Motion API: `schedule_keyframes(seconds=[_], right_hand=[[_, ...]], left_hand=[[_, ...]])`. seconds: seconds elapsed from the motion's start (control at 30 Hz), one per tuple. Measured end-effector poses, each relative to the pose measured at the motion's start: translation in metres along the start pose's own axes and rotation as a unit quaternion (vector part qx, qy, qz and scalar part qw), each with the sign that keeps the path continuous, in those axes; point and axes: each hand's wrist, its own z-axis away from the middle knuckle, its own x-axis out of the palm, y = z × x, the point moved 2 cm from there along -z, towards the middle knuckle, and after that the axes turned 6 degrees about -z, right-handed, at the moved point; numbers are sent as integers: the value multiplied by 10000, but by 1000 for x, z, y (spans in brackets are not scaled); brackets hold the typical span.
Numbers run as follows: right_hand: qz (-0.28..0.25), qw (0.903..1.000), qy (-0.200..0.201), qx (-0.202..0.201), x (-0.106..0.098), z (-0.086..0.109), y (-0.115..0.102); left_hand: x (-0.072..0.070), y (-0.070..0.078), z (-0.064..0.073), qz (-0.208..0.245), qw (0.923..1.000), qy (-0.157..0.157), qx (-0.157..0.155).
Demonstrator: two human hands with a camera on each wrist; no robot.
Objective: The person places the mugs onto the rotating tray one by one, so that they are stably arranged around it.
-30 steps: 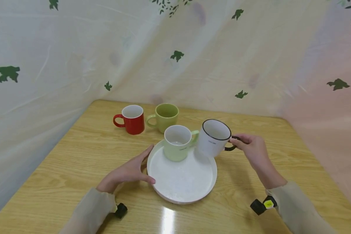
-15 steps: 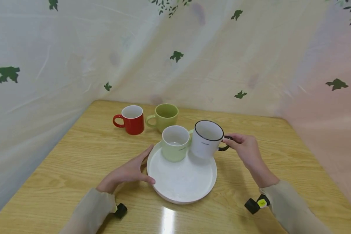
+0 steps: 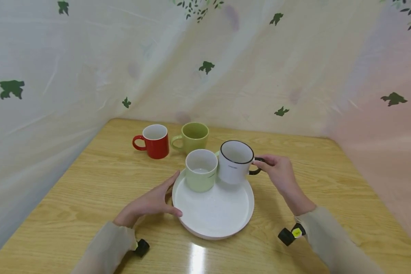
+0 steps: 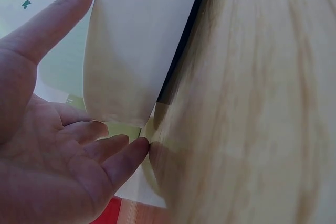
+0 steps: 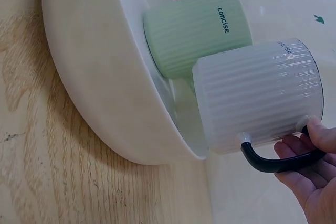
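Note:
My right hand (image 3: 281, 173) pinches the black handle of a white mug (image 3: 233, 171) with a black rim, held over the right back part of a round white tray (image 3: 214, 217). Whether its base touches the tray cannot be told. Against its left side stands a pale green mug (image 3: 200, 179) on the tray, lettered "concise" in the right wrist view; its handle is mostly hidden. At the tray's left edge rests my left hand (image 3: 150, 199), thumb and fingers spread along the wall (image 4: 131, 40). Those fingers look relaxed in the left wrist view.
Behind the tray on the wooden table (image 3: 99, 179) stand a red mug (image 3: 157, 147) and an olive-green mug (image 3: 193, 141), handles pointing left. A pale curtain (image 3: 178, 68) with dark green bird shapes hangs behind the table.
My right hand has moved left with the white mug, closing up to the pale green mug. The pale green mug has shifted slightly left. My left hand and the tray stay put.

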Motion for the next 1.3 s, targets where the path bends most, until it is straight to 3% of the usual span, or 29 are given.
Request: schedule_keyframes(seconds=[0.4, 0.87, 1.3], right_hand=[[26, 9998, -32, -181, 13, -8, -5], [7, 9994, -39, -332, 32, -17, -12], [64, 9968, -132, -780, 43, -16, -9]], left_hand=[[0, -1, 0, -121, 9998, 31, -153], [0, -3, -1, 259, 9994, -72, 204], [2, -2, 0, 139, 9999, 5, 95]])
